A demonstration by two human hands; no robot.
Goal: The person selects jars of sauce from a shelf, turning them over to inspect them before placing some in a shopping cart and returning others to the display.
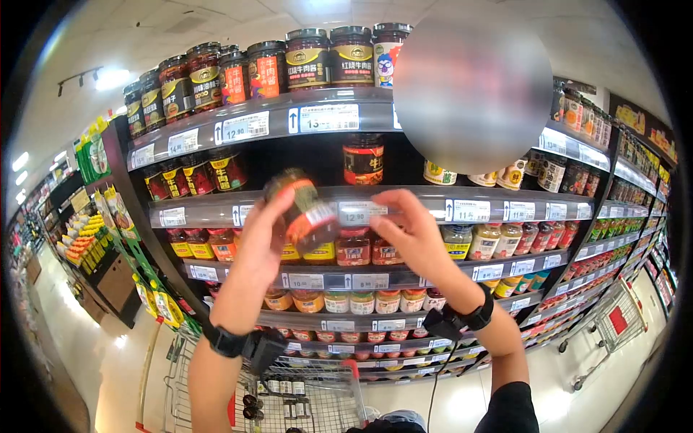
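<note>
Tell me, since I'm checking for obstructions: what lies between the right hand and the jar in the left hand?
In the head view, nothing: open air separates the right hand from the jar held by the left hand.

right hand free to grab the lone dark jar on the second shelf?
Probably yes. The right hand is open and holds nothing, just below that shelf, and the lone jar stands at the front with bare space beside it. The left hand holds the tilted jar.

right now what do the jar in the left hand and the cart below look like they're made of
Jar: probably glass, since dark sauce shows through glossy walls; its lid is blurred. It is held by the left hand, with the right hand beside it. Cart: bare metal wire grid, with a red handle, likely plastic.
</note>
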